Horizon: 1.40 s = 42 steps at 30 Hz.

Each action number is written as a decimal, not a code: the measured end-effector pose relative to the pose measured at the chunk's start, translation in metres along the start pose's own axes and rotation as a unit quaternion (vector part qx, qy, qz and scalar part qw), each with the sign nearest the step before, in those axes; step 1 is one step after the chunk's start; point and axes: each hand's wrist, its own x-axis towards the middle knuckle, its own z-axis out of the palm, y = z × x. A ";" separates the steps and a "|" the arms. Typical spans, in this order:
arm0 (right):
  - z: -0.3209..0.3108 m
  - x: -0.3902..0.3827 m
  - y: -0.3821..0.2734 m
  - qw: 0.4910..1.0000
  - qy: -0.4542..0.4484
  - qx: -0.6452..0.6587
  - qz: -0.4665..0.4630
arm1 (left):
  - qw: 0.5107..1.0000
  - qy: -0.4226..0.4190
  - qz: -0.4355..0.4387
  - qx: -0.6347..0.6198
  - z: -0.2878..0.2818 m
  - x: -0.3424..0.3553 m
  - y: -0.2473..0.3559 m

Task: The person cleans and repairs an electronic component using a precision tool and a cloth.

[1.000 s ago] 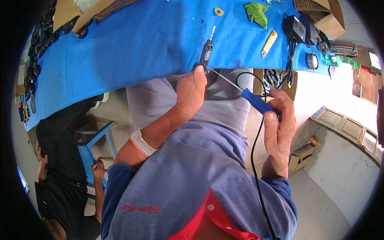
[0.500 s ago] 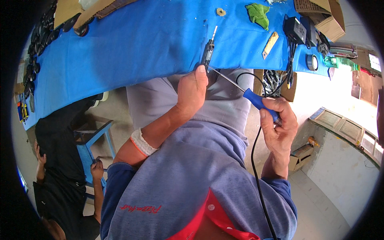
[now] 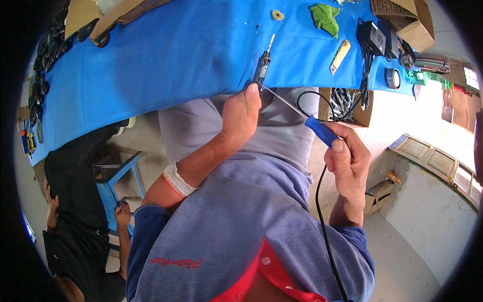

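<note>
My left hand [image 3: 242, 111] is closed round the lower end of a slim dark device [image 3: 262, 67]. A thin light-coloured shaft points up from its far end, and its base is hidden in my fingers. My right hand [image 3: 350, 160] grips the blue handle of a screwdriver [image 3: 321, 132], the thumb pressed along it. The screwdriver's long metal blade slants up to the left, and its tip meets the device's lower part beside my left thumb. Whether the tip sits in a screw is too small to make out.
A blue cloth [image 3: 166, 60] covers the table. On it lie a green rag [image 3: 324, 20], a wooden strip [image 3: 340, 57], a black power adapter [image 3: 371, 38] and a tape roll [image 3: 392, 79]. A box of metal parts [image 3: 345, 103] stands below the edge. Another person [image 3: 75, 221] sits at left.
My right hand has shifted slightly left on the screwdriver, the thumb and fingers changing their hold on its handle. The device and my left hand have barely moved.
</note>
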 end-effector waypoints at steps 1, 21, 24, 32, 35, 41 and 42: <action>0.001 0.001 0.004 0.999 0.008 -0.023 -0.027 | 1.000 0.000 0.000 -0.001 0.000 0.000 0.001; 0.012 0.000 -0.002 0.999 0.029 -0.008 -0.030 | 1.000 -0.003 -0.007 0.003 0.000 0.001 0.004; 0.008 0.003 0.003 0.996 0.021 -0.070 -0.060 | 1.000 0.018 0.002 0.001 0.002 0.000 0.002; 0.012 0.009 0.003 0.967 0.048 -0.156 -0.198 | 0.999 0.009 0.006 -0.040 0.004 0.000 -0.004; 0.007 0.013 0.000 0.945 0.026 -0.227 -0.236 | 0.998 0.010 0.001 -0.063 0.004 0.000 0.000; 0.009 0.014 -0.002 0.935 0.033 -0.243 -0.258 | 0.999 -0.014 -0.031 -0.003 -0.001 0.001 0.003; 0.009 0.013 -0.002 0.953 0.041 -0.213 -0.210 | 0.999 -0.017 -0.028 0.008 -0.002 0.002 0.002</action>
